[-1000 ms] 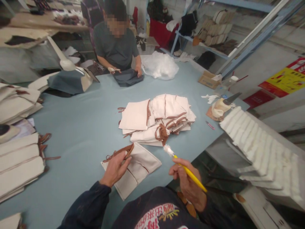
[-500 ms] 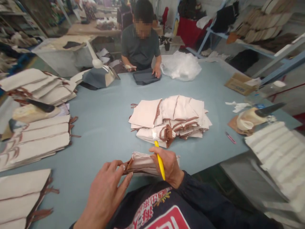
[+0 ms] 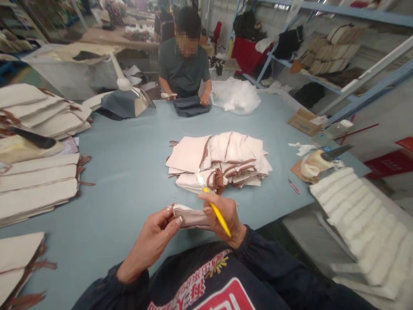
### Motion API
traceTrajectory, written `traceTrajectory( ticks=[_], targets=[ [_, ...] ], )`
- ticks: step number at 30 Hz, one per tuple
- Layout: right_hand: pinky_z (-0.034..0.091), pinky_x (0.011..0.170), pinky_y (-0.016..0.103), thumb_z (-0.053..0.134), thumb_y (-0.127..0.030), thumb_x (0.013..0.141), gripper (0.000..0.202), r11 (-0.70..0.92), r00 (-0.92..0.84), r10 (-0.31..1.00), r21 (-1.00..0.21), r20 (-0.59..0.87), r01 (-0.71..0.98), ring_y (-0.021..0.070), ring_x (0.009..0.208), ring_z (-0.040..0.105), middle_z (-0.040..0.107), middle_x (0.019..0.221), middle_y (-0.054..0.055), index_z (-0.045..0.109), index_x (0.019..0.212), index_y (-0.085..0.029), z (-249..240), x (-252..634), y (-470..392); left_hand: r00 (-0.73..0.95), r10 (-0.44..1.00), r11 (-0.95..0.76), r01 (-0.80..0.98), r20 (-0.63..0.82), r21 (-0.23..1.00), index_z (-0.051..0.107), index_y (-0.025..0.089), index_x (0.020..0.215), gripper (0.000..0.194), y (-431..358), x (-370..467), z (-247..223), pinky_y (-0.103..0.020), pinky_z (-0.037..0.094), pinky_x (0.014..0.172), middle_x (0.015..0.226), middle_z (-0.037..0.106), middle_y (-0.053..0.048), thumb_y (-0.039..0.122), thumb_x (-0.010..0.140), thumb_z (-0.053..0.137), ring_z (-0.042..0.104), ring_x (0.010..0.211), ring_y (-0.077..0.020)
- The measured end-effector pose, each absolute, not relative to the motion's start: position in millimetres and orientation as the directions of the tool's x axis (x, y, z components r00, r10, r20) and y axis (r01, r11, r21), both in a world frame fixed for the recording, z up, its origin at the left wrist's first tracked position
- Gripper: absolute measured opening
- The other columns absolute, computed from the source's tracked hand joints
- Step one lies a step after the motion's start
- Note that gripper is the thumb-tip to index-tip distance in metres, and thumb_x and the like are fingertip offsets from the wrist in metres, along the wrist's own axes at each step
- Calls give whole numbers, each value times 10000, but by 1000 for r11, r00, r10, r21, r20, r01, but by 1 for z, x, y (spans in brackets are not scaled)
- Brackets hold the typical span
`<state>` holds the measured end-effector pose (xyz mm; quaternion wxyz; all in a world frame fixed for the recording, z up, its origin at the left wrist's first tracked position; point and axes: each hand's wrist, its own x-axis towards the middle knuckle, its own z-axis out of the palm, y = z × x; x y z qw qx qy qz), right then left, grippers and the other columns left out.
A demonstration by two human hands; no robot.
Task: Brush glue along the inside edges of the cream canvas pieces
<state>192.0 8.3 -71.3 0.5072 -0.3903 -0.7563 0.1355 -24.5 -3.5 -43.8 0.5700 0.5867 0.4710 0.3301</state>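
My left hand (image 3: 158,234) is nearly closed, thumb and fingers clamped on the left end of a pale fabric piece (image 3: 192,216), which I hold folded into a narrow strip low in front of me, at the near side of the table (image 3: 119,185). My right hand (image 3: 224,217) is curled at the strip's other end, the fingers wrapped round a slim yellow brush (image 3: 217,213); its white, clotted-looking tip points up and away from me, in front of the pile. Whether those fingers also pinch the fabric I cannot tell. The two hands are apart, with the strip between them. Just beyond lies a loose pile of flat cream pieces (image 3: 190,153), matte and softly creased, edged in brown, with a looped brown tie (image 3: 217,180) at its near side. To my left, more cream pieces (image 3: 38,183) lie in overlapping layers, brown strips poking from their ends. To my right, ridged whitish stacks (image 3: 358,224) lean by the table edge, near a small pink cutter (image 3: 294,186). Across the smooth blue-green tabletop, a person (image 3: 184,64) handles dark cloth (image 3: 192,106) beside a crumpled, translucent plastic bag (image 3: 237,97).
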Motion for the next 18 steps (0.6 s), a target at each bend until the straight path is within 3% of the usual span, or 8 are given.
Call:
traceTrajectory(
  ticks=[3, 6, 10, 12, 14, 18],
  targets=[
    [501, 551, 255, 399, -464, 1068, 401, 562, 59, 793, -766, 606, 312, 135, 551, 567, 601, 673, -9, 680, 1150, -190, -48, 203, 15, 365, 918, 105, 147, -153, 984, 704, 163, 872, 308, 2, -18, -34, -266, 507, 693, 782, 696, -28, 459, 902, 624, 618, 743, -178],
    [389, 446, 192, 435, -444, 1059, 364, 486, 288, 834, -874, 470, 21, 102, 478, 464, 498, 582, -49, 703, 960, -219, -13, 207, 13, 373, 919, 66, 178, -129, 982, 686, 169, 831, 286, 9, -17, -22, -243, 461, 627, 742, 644, -4, 445, 887, 635, 544, 660, -143],
    [222, 329, 171, 548, -407, 1014, 330, 470, 264, 869, -864, 418, -178, 61, 352, 282, 401, 500, -84, 667, 775, -213, 21, 203, -3, 400, 906, 75, 176, -141, 982, 673, 166, 827, 275, 18, -22, -10, -226, 411, 577, 704, 594, 10, 439, 858, 663, 485, 624, -126],
    [226, 315, 182, 549, -403, 1011, 318, 475, 186, 876, -862, 444, -177, 61, 335, 279, 424, 498, -82, 676, 790, -212, 25, 200, -11, 426, 889, 121, 136, -168, 983, 686, 162, 867, 298, 21, -24, -5, -228, 421, 581, 750, 637, -12, 459, 842, 686, 521, 652, -138],
    [312, 339, 195, 533, -389, 1018, 296, 520, 100, 854, -846, 511, -115, 75, 356, 378, 532, 541, -53, 700, 846, -216, 23, 196, -12, 468, 865, 169, 70, -182, 983, 700, 163, 910, 336, 23, -24, 0, -238, 453, 608, 799, 678, -33, 486, 817, 717, 563, 684, -154],
    [544, 550, 239, 566, -299, 989, 215, 712, -27, 690, -671, 724, 206, 121, 560, 654, 727, 706, 6, 706, 846, -220, 21, 188, 1, 524, 827, 227, 20, -203, 974, 732, 161, 921, 365, 20, -23, 6, -234, 473, 618, 720, 648, -12, 506, 805, 752, 561, 654, -143]
  ],
)
